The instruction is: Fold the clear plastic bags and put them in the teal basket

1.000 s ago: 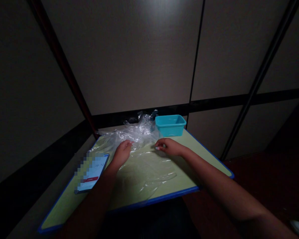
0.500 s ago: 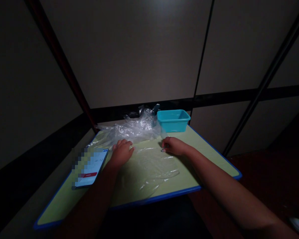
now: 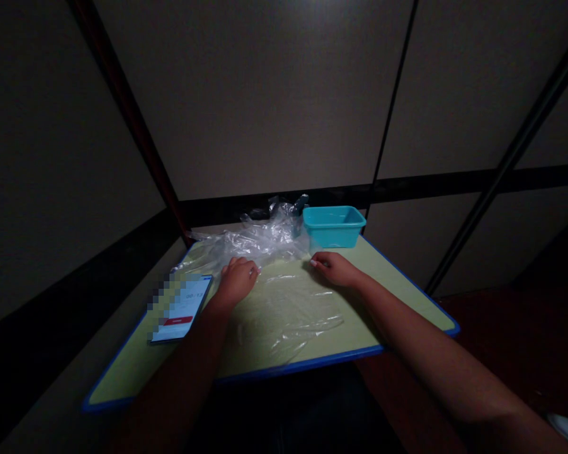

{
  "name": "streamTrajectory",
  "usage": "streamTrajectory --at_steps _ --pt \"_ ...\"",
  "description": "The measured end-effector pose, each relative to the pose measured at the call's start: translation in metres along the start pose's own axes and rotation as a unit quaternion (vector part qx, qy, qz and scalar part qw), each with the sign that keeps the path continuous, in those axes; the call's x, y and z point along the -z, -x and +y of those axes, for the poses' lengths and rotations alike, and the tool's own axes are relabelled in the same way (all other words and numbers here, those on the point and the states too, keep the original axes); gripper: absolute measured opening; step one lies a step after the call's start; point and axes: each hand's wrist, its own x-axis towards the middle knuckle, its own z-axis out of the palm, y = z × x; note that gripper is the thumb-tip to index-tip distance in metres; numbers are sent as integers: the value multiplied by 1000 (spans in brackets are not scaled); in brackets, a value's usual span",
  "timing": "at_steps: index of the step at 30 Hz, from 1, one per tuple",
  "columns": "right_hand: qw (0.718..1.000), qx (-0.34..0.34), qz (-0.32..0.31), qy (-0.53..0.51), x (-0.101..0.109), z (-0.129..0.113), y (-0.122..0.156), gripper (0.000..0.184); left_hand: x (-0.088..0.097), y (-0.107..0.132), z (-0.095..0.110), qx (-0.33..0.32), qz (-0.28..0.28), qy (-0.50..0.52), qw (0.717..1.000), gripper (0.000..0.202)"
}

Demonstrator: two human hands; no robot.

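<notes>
A clear plastic bag [image 3: 298, 309] lies spread flat on the table between my forearms, some creases catching the light. At its far left corner is my left hand [image 3: 239, 279], fingers curled and thumb against the index finger. My right hand [image 3: 337, 268] is closed in a pinch by the bag's far right side, just in front of the turquoise tub. Whether either hand grips the thin film cannot be made out. Beyond both hands sits a crumpled heap of clear plastic bags [image 3: 260, 239].
The turquoise tub [image 3: 334, 236] stands at the table's back right. A phone [image 3: 182, 312] with a lit screen lies left of my left forearm. The yellow table [image 3: 397, 302] has a blue edge, and panelled walls [image 3: 274, 113] rise behind it.
My right hand's fingers have closed together, and it has moved slightly away from me. The left hand's thumb has come nearer its index finger. The view has shifted a little.
</notes>
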Motion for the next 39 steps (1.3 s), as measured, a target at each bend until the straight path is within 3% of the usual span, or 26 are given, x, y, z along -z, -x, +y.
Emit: streamTrajectory --at_steps 5,19,26,31,39 --pt "998 7 38 40 0 0 0 21 -5 0 -5 58 -5 -3 998 21" --pt "996 64 -52 -35 -7 -21 6 23 -10 -7 0 105 -24 74 991 9" --pt "983 120 -105 -87 -10 -29 9 20 -2 -7 4 77 60 109 989 9" --pt "983 116 -108 -92 -13 -27 10 20 13 -3 11 48 106 96 989 10" --pt "986 113 -94 -76 -12 -25 9 19 25 6 15 10 80 128 988 8"
